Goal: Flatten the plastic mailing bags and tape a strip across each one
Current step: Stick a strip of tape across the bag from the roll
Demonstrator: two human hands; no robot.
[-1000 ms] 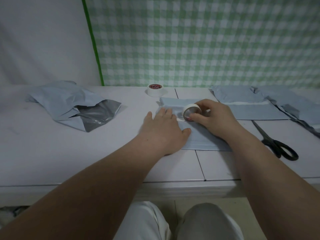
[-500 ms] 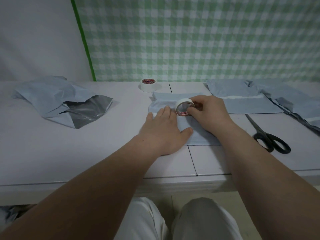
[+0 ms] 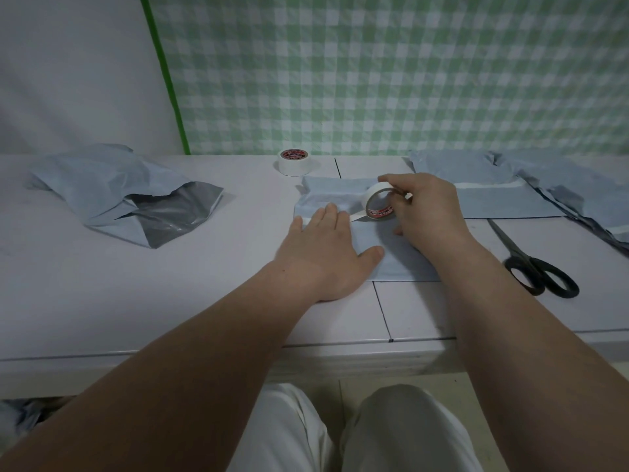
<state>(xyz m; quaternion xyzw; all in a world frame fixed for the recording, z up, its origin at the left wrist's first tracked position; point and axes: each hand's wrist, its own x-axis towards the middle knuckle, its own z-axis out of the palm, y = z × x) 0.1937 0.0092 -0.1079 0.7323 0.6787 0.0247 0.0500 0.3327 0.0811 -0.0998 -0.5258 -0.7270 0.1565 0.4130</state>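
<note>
My left hand (image 3: 326,253), fingers spread flat, pins the tape strip (image 3: 356,217) onto the flattened mailing bag (image 3: 405,264). My right hand (image 3: 425,212) pinches the tape roll (image 3: 379,202) just rightward, so the strip's axis runs sideways across the surface (image 3: 170,284).

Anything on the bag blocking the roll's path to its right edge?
Nothing visible: beyond the tape roll the bag is bare apart from the right hand holding it; scissors lie off it.
</note>
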